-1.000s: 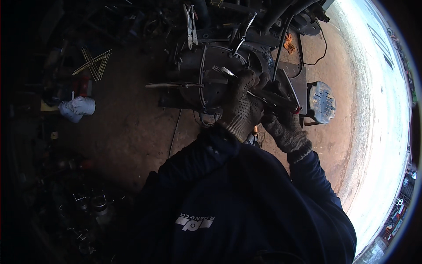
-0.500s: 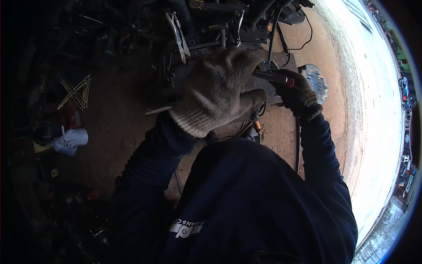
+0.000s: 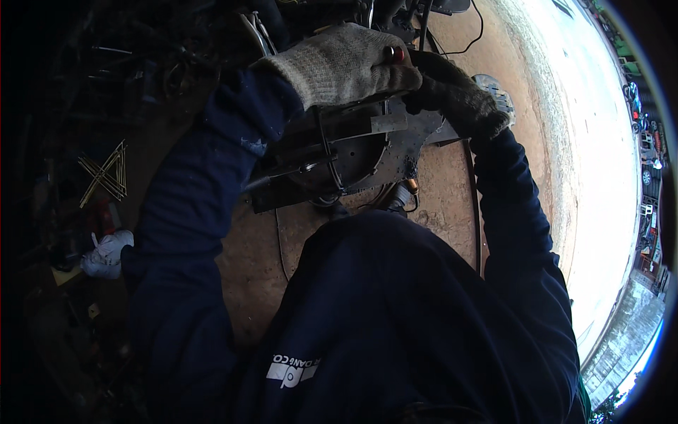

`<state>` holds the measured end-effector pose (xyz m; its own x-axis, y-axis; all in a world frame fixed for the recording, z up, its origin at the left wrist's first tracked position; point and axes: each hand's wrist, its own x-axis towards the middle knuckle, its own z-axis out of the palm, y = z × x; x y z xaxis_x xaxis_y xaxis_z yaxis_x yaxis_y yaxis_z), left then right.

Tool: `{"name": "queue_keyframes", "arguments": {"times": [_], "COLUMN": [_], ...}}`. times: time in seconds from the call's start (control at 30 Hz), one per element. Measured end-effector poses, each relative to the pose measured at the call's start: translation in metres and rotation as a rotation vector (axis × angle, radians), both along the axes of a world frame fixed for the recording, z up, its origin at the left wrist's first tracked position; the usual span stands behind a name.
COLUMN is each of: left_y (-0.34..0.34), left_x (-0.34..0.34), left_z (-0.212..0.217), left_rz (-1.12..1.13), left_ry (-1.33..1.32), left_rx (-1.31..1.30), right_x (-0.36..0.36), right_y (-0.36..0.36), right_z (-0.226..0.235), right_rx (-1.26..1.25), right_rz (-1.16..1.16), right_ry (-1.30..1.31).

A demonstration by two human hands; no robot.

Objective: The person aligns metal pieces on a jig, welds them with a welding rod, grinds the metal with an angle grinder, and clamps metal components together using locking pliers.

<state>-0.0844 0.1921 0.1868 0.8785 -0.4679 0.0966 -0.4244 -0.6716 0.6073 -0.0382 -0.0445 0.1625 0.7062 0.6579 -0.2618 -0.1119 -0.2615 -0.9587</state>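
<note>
My left hand (image 3: 346, 67), in a grey-brown knit glove, is closed above the dark metal workpiece (image 3: 353, 155). A small red-ended cylindrical tool (image 3: 399, 54) pokes out between its curled fingers; the rest of it is hidden. Right beside it, my right hand (image 3: 455, 95), in a darker glove, is closed with its fingers bent over the far edge of the metal. What it grips, if anything, lies in shadow. Under my hands the workpiece shows a flat plate with a curved cut-out and a thin bar across it.
Locking pliers (image 3: 257, 34) stand beyond my left wrist. To the right of my right hand is a pale slotted piece (image 3: 494, 95). Thin yellow rods (image 3: 104, 173) lie crossed at the left, above a whitish cloth bundle (image 3: 106, 254). A black cable (image 3: 466, 46) loops over the brown floor.
Both hands have moved farther away, the left also turning over its grip. The red-ended tool, earlier by my right hand, now shows at my left fingers. More of the metal plate is uncovered.
</note>
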Motion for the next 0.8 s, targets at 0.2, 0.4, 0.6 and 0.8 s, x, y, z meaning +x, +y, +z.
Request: {"name": "queue_keyframes", "arguments": {"times": [0.2,0.4,0.6,0.8], "left_y": [0.000,0.003,-0.004,0.005], "left_x": [0.004,0.016,0.012,0.007], "left_z": [0.000,0.007,0.020,0.016], "left_rz": [0.011,-0.178,-0.200,-0.143], "left_ry": [-0.188,-0.113,-0.125,-0.123], "left_rx": [0.137,0.198,0.370,0.219], "right_x": [-0.009,-0.027,-0.022,-0.051], "right_y": [0.013,0.027,0.031,0.058], "right_z": [-0.040,-0.053,-0.040,-0.036], "right_rx": [0.194,-0.045,-0.145,0.488], "right_rz": [-0.164,-0.098,0.044,-0.404], "right_ry": [-0.322,-0.941,-1.269,0.049]}}
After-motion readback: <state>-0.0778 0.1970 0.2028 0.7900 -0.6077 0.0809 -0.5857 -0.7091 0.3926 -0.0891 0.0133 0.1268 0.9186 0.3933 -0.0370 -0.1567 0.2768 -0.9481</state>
